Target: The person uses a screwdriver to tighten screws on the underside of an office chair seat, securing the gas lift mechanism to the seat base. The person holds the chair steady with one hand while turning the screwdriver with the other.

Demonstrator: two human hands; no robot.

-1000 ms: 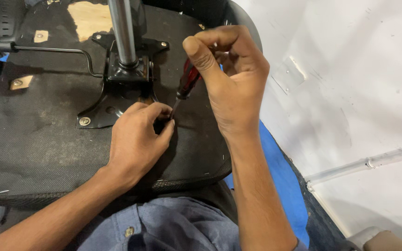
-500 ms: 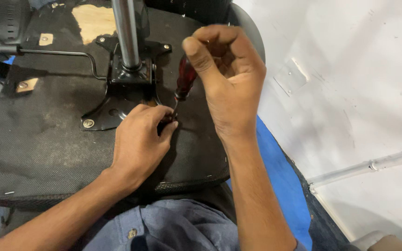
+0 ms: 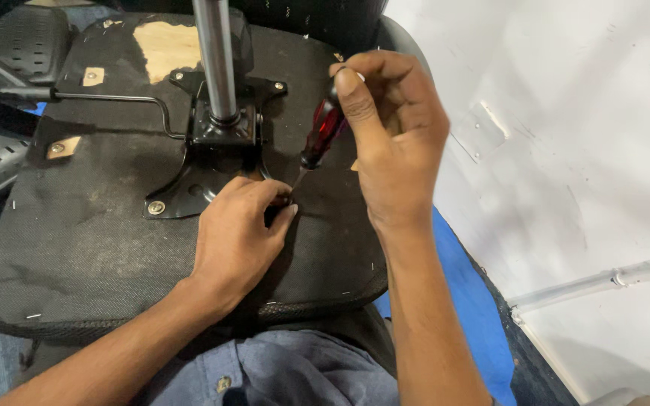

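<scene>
The fingers (image 3: pixel 374 83) of the right hand (image 3: pixel 393 143) close around the red screwdriver (image 3: pixel 323 134); the left hand (image 3: pixel 238 225) pinches its tip at the black bracket (image 3: pixel 189 192) mid-seat (image 3: pixel 62 240). Keeping the shaft upright likely prevents slipping.

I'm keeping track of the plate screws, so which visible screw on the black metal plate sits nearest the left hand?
The silver screw at the plate's near-left corner, just left of the left hand. The others sit farther up by the steel post.
</scene>
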